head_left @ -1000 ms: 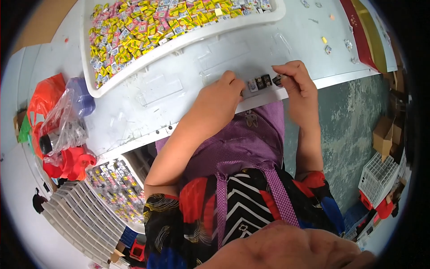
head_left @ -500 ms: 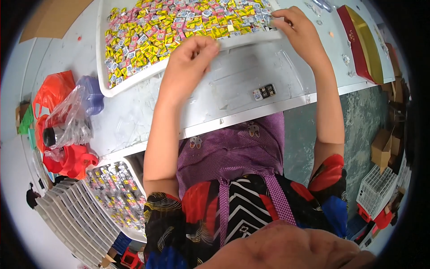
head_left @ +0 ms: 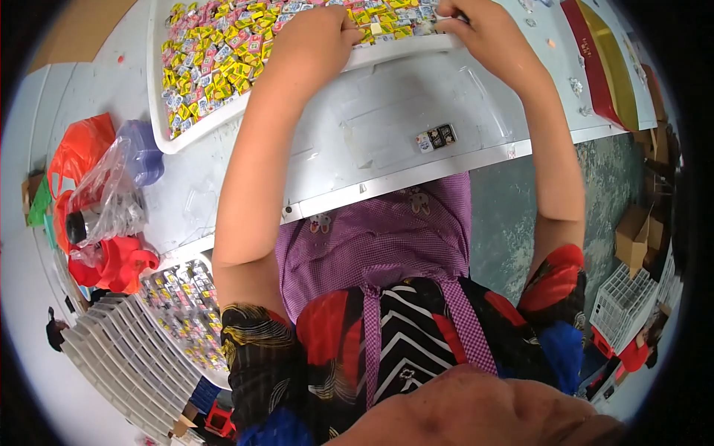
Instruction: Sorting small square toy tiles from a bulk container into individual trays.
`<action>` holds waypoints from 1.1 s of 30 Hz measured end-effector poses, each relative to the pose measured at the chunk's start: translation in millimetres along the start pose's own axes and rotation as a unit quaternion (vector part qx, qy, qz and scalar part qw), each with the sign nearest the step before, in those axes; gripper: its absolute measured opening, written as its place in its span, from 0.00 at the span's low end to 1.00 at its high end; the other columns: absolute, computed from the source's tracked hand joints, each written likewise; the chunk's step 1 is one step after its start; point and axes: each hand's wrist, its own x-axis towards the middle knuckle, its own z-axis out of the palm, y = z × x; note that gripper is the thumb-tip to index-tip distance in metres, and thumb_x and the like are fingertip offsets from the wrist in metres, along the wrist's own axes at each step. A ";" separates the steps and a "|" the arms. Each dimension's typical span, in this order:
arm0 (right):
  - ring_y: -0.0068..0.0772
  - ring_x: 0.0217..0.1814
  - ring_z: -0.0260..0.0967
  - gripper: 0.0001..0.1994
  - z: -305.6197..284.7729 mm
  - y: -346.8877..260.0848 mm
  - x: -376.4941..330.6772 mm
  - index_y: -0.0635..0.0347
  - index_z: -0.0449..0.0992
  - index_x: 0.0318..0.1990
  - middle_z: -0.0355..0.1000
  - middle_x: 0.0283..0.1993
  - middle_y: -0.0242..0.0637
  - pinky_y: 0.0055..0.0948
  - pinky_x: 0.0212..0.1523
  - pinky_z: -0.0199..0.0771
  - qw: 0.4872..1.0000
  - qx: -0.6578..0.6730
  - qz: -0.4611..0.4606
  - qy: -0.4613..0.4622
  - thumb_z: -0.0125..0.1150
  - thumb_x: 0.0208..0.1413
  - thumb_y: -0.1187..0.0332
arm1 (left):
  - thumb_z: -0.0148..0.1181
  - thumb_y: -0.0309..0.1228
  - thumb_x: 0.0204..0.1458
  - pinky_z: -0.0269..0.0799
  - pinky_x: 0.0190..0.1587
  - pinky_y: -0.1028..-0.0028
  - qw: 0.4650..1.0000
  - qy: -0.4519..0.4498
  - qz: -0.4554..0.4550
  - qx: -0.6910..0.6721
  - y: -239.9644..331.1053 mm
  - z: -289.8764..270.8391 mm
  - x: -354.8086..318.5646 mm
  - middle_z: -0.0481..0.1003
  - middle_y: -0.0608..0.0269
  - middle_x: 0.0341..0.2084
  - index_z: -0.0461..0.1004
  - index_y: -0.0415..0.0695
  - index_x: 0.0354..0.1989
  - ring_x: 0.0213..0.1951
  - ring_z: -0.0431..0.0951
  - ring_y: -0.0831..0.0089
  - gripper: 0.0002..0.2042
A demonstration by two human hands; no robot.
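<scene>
A white tray full of small yellow, pink and white printed blocks lies at the far side of the table. My left hand reaches over the tray's near rim, its fingers curled and pressed together at the blocks; whatever they pinch is hidden. At the tray's right end my right hand is closed, thumb against fingers, with a small dark bit showing between them that I cannot make out. Nearer to me, a short row of small black and white blocks sits on a clear plastic sheet.
A red and gold open box stands at the right. On the left are a red plastic bag, a purple plastic container and a bagged bottle. Below the table edge, another tray of blocks lies beside stacked white trays.
My left hand has moved forward from the tray's near rim onto the blocks. My right hand stays at the tray's right end, fingers now closer together. The view has shifted slightly.
</scene>
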 end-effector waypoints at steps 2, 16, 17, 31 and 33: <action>0.50 0.36 0.68 0.08 3.0 -19.8 -21.7 0.64 0.72 0.28 0.70 0.30 0.47 0.40 0.38 0.68 0.996 0.070 0.025 0.040 0.62 0.48 0.68 | 0.58 0.31 0.51 0.71 0.35 0.61 0.997 0.045 -0.045 -0.045 -2.8 11.8 1.5 0.76 0.45 0.28 0.73 0.36 0.32 0.31 0.76 0.52 0.09; 0.40 0.39 0.66 0.04 81.1 -33.4 -106.0 0.64 0.71 0.33 0.67 0.36 0.40 0.32 0.40 0.69 0.980 0.181 -0.007 -0.083 0.58 0.50 0.79 | 0.59 0.31 0.50 0.71 0.38 0.60 0.992 0.052 -0.021 -0.112 -9.9 21.9 9.4 0.76 0.45 0.28 0.74 0.38 0.30 0.35 0.77 0.50 0.08; 0.42 0.41 0.65 0.04 82.8 -32.8 -106.9 0.64 0.71 0.33 0.66 0.37 0.40 0.33 0.42 0.69 0.984 0.164 -0.024 -0.068 0.58 0.50 0.79 | 0.59 0.31 0.50 0.71 0.38 0.60 0.993 0.025 -0.029 -0.110 -10.9 21.2 11.1 0.76 0.45 0.28 0.75 0.38 0.31 0.35 0.77 0.50 0.08; 0.46 0.43 0.64 0.06 90.0 -27.8 -110.7 0.63 0.71 0.34 0.65 0.38 0.41 0.36 0.45 0.66 0.993 0.094 -0.065 -0.028 0.57 0.48 0.81 | 0.55 0.29 0.50 0.71 0.36 0.63 0.988 0.005 0.029 -0.155 -26.1 27.1 16.4 0.76 0.45 0.26 0.74 0.36 0.34 0.31 0.76 0.53 0.08; 0.45 0.42 0.64 0.06 88.3 -29.0 -109.3 0.63 0.71 0.35 0.65 0.37 0.41 0.35 0.44 0.66 0.993 0.088 -0.072 -0.023 0.57 0.49 0.80 | 0.56 0.30 0.51 0.70 0.34 0.66 0.981 -0.038 -0.001 -0.188 -27.4 25.3 18.4 0.75 0.49 0.24 0.75 0.36 0.34 0.28 0.75 0.60 0.09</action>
